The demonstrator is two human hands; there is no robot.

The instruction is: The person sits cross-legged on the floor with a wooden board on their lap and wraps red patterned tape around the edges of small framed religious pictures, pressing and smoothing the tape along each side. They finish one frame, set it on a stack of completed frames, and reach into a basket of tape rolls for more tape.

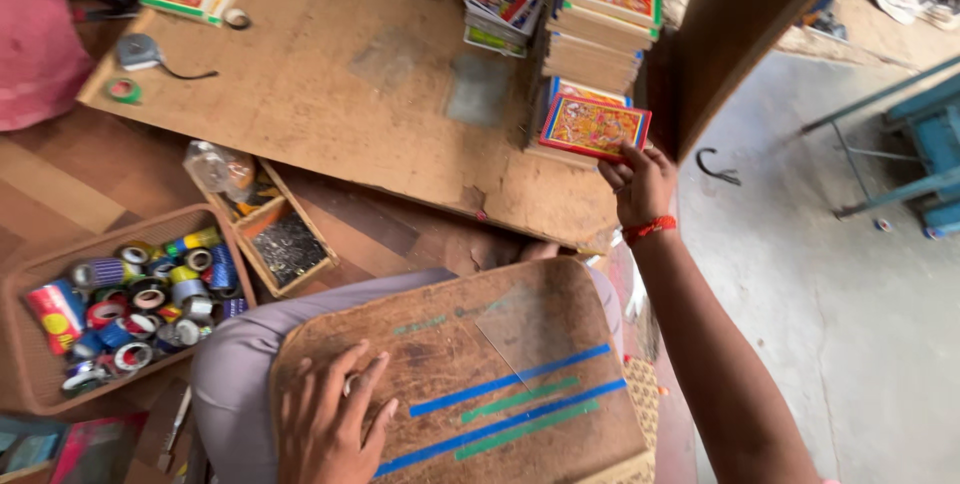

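Our right hand (640, 184) reaches to the low counter (340, 84) and its grip pinches the lower edge of a colourful picture card (594, 126), which lies on a short pile beside the tall stack (600, 34). Our left hand (325, 424) rests flat, fingers spread, on the worn board (500, 344) on our lap. A basket of tape rolls (30, 364) stands to the left.

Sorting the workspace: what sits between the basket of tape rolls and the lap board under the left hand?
In the head view, a small wooden box of dark metal bits lies between the basket and the lap board.
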